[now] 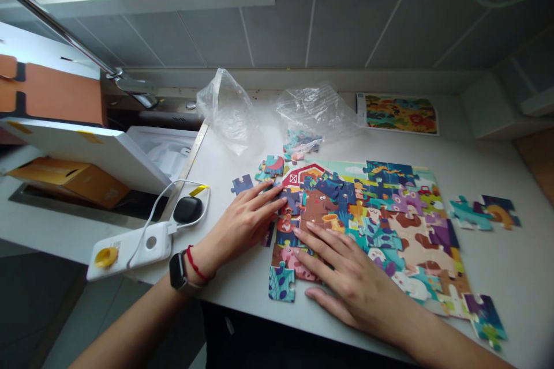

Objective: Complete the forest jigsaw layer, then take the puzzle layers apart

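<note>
Red-barn puzzle [376, 233], right hand [344, 268] spread on it, left hand [243, 222] outstretched at its edge, neither gripping anything

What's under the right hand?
Under the right hand's fingers, the puzzle, its uncovered parts showing around them; by the thumb, the counter. Whatever lies directly beneath the palm is covered, so can't be seen.

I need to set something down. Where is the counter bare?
A wide bare patch of counter lies between the printed card and the loose pieces at the right. A smaller one lies between the black case and the left hand. It is crowded beyond the left hand, where other pieces and plastic bags gather, and across the puzzle, where the right hand rests.
</note>
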The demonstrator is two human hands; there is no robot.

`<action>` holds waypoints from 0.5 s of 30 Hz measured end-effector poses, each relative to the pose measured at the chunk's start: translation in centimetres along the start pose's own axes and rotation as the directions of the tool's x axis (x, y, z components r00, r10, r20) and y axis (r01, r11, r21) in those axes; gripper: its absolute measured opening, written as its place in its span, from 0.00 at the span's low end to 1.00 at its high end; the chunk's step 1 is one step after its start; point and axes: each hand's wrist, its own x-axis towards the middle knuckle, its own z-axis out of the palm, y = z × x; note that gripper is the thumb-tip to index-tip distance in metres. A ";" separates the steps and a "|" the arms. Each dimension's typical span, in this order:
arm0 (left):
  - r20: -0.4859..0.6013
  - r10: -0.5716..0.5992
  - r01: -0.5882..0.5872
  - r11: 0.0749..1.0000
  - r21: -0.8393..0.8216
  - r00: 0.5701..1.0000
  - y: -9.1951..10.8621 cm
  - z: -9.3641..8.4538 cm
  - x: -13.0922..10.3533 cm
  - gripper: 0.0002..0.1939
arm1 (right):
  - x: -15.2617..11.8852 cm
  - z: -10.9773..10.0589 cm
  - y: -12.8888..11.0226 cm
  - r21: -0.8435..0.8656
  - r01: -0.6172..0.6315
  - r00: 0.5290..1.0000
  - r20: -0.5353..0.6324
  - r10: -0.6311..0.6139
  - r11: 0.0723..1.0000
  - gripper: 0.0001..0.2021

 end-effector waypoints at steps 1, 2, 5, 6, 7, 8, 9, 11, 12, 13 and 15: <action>0.004 0.020 -0.020 1.000 0.012 1.000 -0.4 0.0 0.0 0.24 | 0.0 0.0 0.0 0.004 -0.004 1.000 0.001 0.004 1.000 0.23; 0.006 0.037 -0.037 0.999 0.020 0.999 -0.6 -0.1 -0.1 0.24 | 0.0 0.0 0.1 0.007 -0.006 1.000 0.003 0.006 1.000 0.23; -0.003 0.078 -0.078 0.996 0.036 0.997 -1.0 -0.2 -0.2 0.23 | -0.1 0.1 0.1 0.009 -0.005 1.000 -0.001 0.005 1.000 0.23; -0.009 0.087 -0.087 0.995 0.038 0.996 -1.0 -0.3 -0.2 0.22 | -0.1 0.1 0.1 0.008 -0.004 1.000 -0.004 0.004 1.000 0.23; -0.017 0.092 -0.092 0.995 0.041 0.996 -1.0 -0.3 -0.1 0.21 | -0.1 0.1 0.1 0.007 -0.003 1.000 -0.006 0.003 1.000 0.23; -0.027 0.094 -0.093 0.995 0.044 0.995 -1.0 -0.4 0.0 0.20 | -0.1 0.1 0.1 0.005 -0.002 1.000 -0.007 0.002 1.000 0.23; -0.035 0.095 -0.093 0.995 0.047 0.995 -0.9 -0.4 0.1 0.18 | -0.1 0.1 0.1 0.004 -0.001 1.000 -0.008 0.001 1.000 0.23; -0.049 0.093 -0.090 0.994 0.056 0.995 -0.8 -0.5 0.3 0.16 | -0.1 0.1 0.1 0.002 -0.002 1.000 -0.012 0.002 1.000 0.23; -0.053 0.093 -0.090 0.994 0.061 0.994 -0.8 -0.5 0.4 0.15 | -0.1 0.1 0.1 0.002 -0.001 1.000 -0.015 0.001 1.000 0.23; -0.055 0.097 -0.093 0.993 0.068 0.994 -0.7 -0.6 0.5 0.15 | 0.0 0.1 0.1 0.003 -0.001 1.000 -0.018 0.001 1.000 0.22; -0.058 0.109 -0.104 0.991 0.089 0.992 -0.6 -0.7 0.6 0.14 | 0.0 0.1 0.0 0.005 0.000 1.000 -0.026 0.000 1.000 0.22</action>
